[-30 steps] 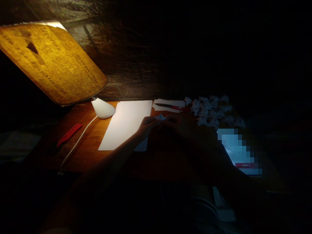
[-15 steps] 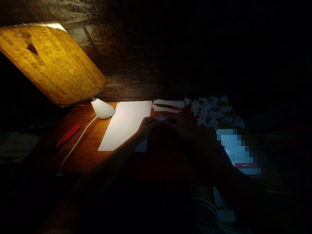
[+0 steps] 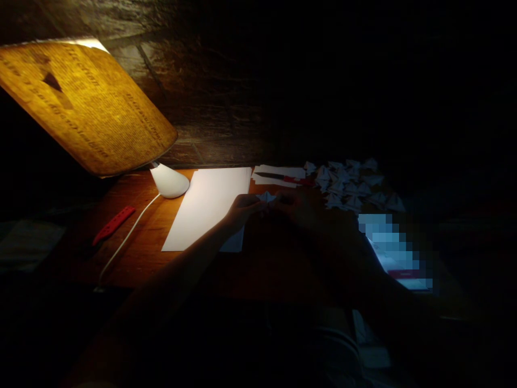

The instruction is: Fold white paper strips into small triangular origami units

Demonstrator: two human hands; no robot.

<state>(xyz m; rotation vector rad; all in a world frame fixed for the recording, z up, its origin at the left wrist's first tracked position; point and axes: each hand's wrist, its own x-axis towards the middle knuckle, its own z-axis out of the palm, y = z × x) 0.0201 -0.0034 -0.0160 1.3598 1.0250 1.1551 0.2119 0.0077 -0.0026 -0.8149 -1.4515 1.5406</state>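
Note:
In dim lamp light, my left hand [image 3: 242, 209] and my right hand [image 3: 297, 207] meet over the wooden table [image 3: 141, 237], both pinched on a small folded white paper piece [image 3: 267, 196]. The right hand lies in deep shadow, so its fingers barely show. A stack of white paper sheets [image 3: 208, 207] lies just left of my left hand. Behind my right hand sits a heap of several small folded paper pieces [image 3: 351, 186].
A white lamp base [image 3: 169, 180] with a newspaper-covered shade [image 3: 86, 105] stands at the back left; its cord [image 3: 125, 240] runs forward. A red knife [image 3: 110, 226] lies at left. Cut paper strips [image 3: 278, 173] carry another red-handled knife [image 3: 285, 177]. A glowing screen [image 3: 393, 250] sits right.

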